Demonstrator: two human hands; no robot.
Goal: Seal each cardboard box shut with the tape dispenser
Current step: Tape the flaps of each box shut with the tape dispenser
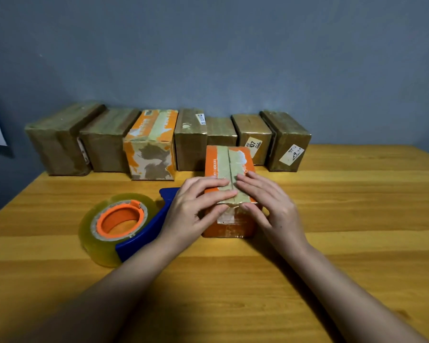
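Plain room, wooden table (pixel 332 256) against bare blue-grey wall (pixel 208 58), makeshift packing spot

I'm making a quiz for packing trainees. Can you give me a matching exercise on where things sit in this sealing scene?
Things:
1. tape dispenser
2. orange box
3. row of boxes
4. left hand

Places:
A. along the wall
B. under both hands
C. lying on the table, left of the hands
D. fingers flat on the box top, thumb at its near end

Pairs: 1-C, 2-B, 3-A, 4-D
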